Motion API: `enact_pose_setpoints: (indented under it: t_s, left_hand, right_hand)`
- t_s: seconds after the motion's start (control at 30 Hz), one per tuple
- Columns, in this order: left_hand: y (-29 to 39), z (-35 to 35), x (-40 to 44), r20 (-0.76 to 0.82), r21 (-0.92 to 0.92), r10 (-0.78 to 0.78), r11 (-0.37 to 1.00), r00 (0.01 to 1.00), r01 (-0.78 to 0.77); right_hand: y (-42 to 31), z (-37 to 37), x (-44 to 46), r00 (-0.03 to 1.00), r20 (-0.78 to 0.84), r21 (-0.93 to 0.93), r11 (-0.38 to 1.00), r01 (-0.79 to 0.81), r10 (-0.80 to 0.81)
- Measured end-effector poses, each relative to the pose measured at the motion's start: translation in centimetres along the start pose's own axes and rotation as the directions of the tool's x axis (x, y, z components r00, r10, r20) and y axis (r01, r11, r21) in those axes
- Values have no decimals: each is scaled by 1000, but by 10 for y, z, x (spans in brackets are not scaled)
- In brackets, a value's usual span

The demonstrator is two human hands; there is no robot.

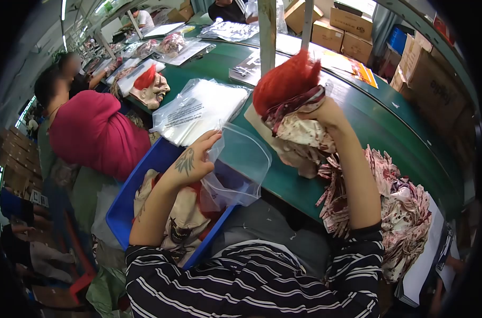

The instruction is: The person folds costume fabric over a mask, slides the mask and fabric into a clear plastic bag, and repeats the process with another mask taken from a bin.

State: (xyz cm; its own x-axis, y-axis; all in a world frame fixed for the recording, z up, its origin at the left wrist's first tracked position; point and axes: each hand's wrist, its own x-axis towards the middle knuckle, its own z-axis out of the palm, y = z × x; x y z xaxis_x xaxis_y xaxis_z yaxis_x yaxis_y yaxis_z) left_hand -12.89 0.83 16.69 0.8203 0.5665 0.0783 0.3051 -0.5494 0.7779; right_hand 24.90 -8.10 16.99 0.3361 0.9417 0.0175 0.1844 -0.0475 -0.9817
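Observation:
My right hand (328,117) is closed around a mask with red hair (286,85), raised over the green table. Its pale, red-stained rubber and a dark red patterned band show below the hair. In my left hand (198,159), a curved sheet of clear plastic (243,153) is pinched and hangs over the table edge. Beneath that forearm, a blue bin (127,204) holds more pale masks (185,220) with red parts. Beside my right forearm lies a heap of red-stained rubber gloves (405,222). Printed clear bags (204,106) are stacked beyond my left hand.
The green table (395,130) curves from right to far left. Another red-haired mask (151,87) lies farther along it. A metal post (267,34) rises beyond my right hand. Co-workers sit at left, one near a dark red cloth bundle (95,132). Cardboard boxes (352,34) stand behind.

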Motion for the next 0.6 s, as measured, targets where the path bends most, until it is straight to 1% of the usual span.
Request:
enact_pose_setpoints:
  t_s: [0.07,0.13,0.17,0.2,0.23,0.27,0.4,0.43,0.5,0.57,0.6]
  left_hand:
    - [3,1,5,0,16,15,1000,1000,-15]
    - [16,4,12,1,6,15,1000,1000,-15]
    - [24,5,16,4,-2,10,1000,1000,-10]
    - [32,7,20,7,-8,6,1000,1000,-5]
    - [37,7,24,10,-14,1,1000,1000,-1]
    - [38,8,31,13,-11,7,1000,1000,-7]
    - [25,6,58,2,-36,57,998,998,-57]
    - [26,3,58,2,-34,61,998,998,-61]
    - [26,-2,56,21,-101,37,994,999,-35]
    - [26,-5,55,42,-172,13,985,999,-6]
    - [27,-5,55,40,-172,17,985,999,-10]
  right_hand:
    - [-22,-5,-12,998,-49,94,995,-32,37]
    - [-28,2,-15,1000,22,-37,999,16,-15]
    - [-36,12,-20,1000,15,-38,999,16,-15]
    - [-49,24,-27,996,80,-226,974,-14,33]
    - [-56,32,-32,987,135,-406,913,-30,93]
    - [-57,35,-36,988,128,-405,914,-31,90]
    - [-60,44,-42,967,251,-97,995,-20,44]
    - [-65,38,-44,961,276,-67,998,-4,22]
    - [-71,17,-50,954,300,-41,999,19,-6]
    - [-71,-3,-55,943,301,192,977,90,-145]
    - [-70,-9,-55,943,299,189,977,94,-148]
